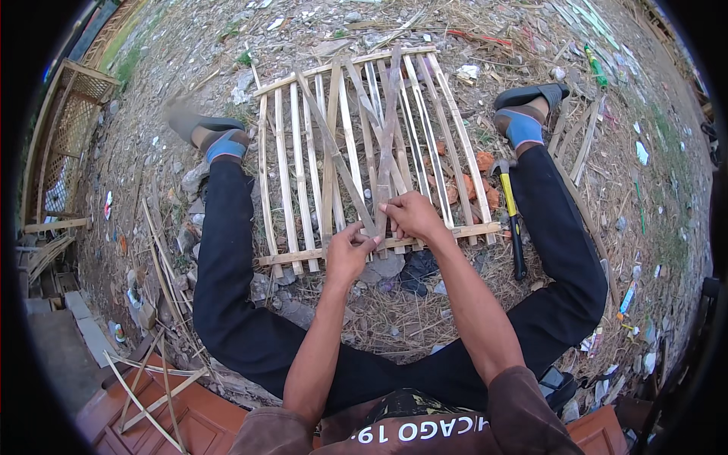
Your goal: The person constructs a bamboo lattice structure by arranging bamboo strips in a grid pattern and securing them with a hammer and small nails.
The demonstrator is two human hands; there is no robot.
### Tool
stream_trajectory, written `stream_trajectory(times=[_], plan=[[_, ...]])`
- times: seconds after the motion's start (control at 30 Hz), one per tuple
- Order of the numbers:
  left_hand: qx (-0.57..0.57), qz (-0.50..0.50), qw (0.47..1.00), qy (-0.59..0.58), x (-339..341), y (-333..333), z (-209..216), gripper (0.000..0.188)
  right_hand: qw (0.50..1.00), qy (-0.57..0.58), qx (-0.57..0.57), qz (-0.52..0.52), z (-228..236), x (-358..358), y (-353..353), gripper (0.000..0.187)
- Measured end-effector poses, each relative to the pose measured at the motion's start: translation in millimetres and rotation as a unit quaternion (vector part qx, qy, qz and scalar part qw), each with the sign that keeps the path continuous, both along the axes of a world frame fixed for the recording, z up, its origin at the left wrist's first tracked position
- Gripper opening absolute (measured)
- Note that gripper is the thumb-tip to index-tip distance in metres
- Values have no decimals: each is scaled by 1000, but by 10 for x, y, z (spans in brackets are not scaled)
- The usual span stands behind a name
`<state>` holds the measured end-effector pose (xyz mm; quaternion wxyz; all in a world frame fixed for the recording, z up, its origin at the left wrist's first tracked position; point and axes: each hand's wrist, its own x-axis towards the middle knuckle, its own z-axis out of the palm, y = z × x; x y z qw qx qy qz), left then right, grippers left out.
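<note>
Between my legs lies a slatted wooden frame (294, 182), its thin bamboo-like slats running between two crosspieces. Near the middle of the closer crosspiece (470, 230), my left hand (347, 256) pinches the lower end of a slanting grey-brown slat (331, 144). My right hand (414, 215), just to the right and slightly farther off, has its fingers closed on a weathered slat (389, 129) that lies lengthwise over the others. The two slats come together at my fingers and spread apart toward the far crosspiece. My fingers partly cover their near ends.
A hammer (511, 216) with a yellow and black handle rests beside my right leg. Broken orange bricks (485, 161) lie by the frame. A green bottle (595, 67) is at the far right. Loose wood strips (155, 402) lie across a reddish-brown panel (201, 432) at the lower left.
</note>
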<state>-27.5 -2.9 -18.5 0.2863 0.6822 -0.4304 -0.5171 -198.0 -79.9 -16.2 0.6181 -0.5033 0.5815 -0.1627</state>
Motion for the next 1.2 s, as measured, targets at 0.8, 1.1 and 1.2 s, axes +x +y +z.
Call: stream_trajectory(times=[0.8,1.1,1.2], plan=[[-6,-2,999,33,-4,29,-58,62,948,7,-180,-261,1221,-1799,1119,23],[11,11,1000,26,33,17,13,66,870,113,-255,-407,1424,-2835,1624,22],[20,9,1000,14,20,-7,46,70,867,127,-262,-405,1324,-2916,1695,22]])
